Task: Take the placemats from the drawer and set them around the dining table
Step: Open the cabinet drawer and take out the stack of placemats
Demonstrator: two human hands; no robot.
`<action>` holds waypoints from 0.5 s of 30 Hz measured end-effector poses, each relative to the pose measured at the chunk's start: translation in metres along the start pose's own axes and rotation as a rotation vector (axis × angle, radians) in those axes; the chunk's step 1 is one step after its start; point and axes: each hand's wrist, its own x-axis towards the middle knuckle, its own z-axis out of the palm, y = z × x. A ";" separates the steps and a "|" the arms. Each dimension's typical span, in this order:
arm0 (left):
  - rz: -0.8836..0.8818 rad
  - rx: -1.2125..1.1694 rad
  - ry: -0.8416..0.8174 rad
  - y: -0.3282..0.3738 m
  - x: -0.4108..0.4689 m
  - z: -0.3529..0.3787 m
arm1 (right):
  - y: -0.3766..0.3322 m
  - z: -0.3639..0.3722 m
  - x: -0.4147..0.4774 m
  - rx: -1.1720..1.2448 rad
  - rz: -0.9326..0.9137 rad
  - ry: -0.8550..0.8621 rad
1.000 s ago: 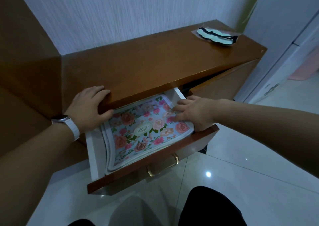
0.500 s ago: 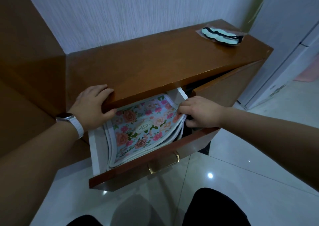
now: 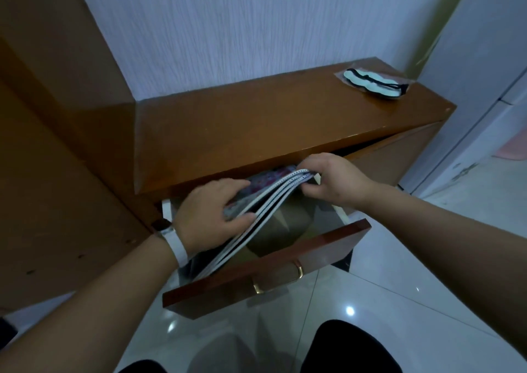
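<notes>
Open drawer (image 3: 271, 267): placemats (image 3: 273, 198) tilted up inside. Stack gripped by left hand (image 3: 211, 215) at drawer's left; right hand (image 3: 336, 181) pinches raised edges. Count unclear, perhaps four.

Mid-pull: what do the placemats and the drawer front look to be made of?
The placemats look like thin, flexible fabric or coated cloth with pale stitched edging: they bend and sag where lifted. The drawer front looks like wood or veneer under glossy lacquer, given its reddish-brown sheen. Its handle seems brass-toned metal at the ends.
</notes>
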 end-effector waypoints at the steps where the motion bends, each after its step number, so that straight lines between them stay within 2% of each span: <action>1: -0.004 -0.041 -0.033 0.009 -0.006 0.004 | -0.002 -0.002 -0.001 0.004 0.000 0.020; 4: -0.029 -0.060 -0.104 0.020 -0.019 0.010 | -0.008 -0.008 -0.007 -0.005 0.011 0.064; 8: -0.084 -0.086 -0.103 0.024 -0.032 0.006 | -0.020 -0.017 -0.024 -0.025 0.029 0.080; 12: -0.103 0.050 -0.088 0.022 -0.053 -0.001 | -0.034 -0.027 -0.039 -0.022 0.069 0.079; 15: -0.108 0.149 -0.006 0.028 -0.067 -0.008 | -0.044 -0.031 -0.049 -0.016 0.086 0.105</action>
